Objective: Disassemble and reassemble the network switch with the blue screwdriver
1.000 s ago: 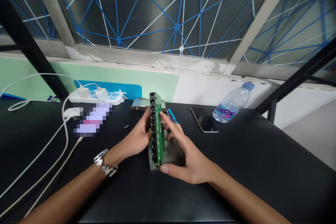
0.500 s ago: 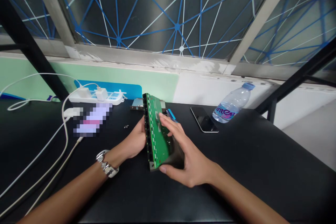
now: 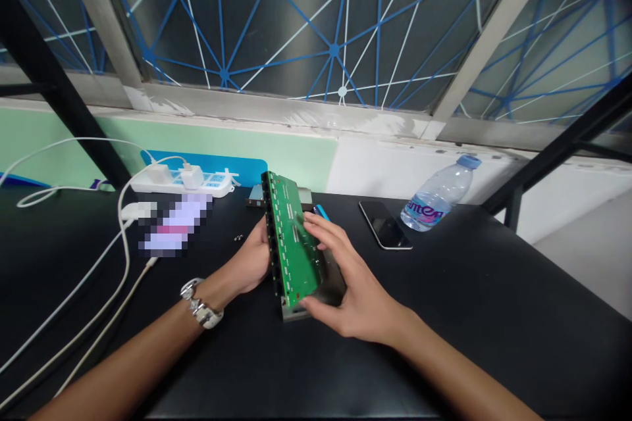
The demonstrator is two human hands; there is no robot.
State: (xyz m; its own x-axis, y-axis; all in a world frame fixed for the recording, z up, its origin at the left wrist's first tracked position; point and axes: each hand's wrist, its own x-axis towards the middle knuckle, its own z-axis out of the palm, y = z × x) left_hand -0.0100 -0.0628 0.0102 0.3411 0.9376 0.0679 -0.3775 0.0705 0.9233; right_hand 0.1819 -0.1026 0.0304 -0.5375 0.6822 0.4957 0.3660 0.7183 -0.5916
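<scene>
**Two-handed grip on a green circuit board (image 3: 291,237)**

The board's long axis runs away from the person, its far end leaning a little to the left, and its face is tilted up and toward the right. A row of black ports (image 3: 270,230) lines the left long edge. A grey metal casing (image 3: 332,287) sits beneath the board and shows past its near end and right side. The whole assembly is held just above a black table (image 3: 444,342), between the two forearms; whether its near end touches the tabletop, I can't tell from here.

The left hand (image 3: 249,256), wearing a silver wristwatch (image 3: 201,306), cups the port edge from the left, with its fingers out of sight behind the board. The right hand (image 3: 356,296) is spread wide, fingertips (image 3: 312,223) pressed on the green face and thumb (image 3: 309,304) at the near end, with the palm against the casing. Both hands are clamped on the assembly.

Just beyond lie a blue-handled screwdriver (image 3: 320,212) and a flat metal plate (image 3: 255,194). Two small screws (image 3: 237,237) sit to the left. Farther right are a black smartphone (image 3: 385,224) and a plastic water bottle (image 3: 437,197) on its side. A white power strip (image 3: 182,184) lies at the far left, trailing white cables (image 3: 74,293).
</scene>
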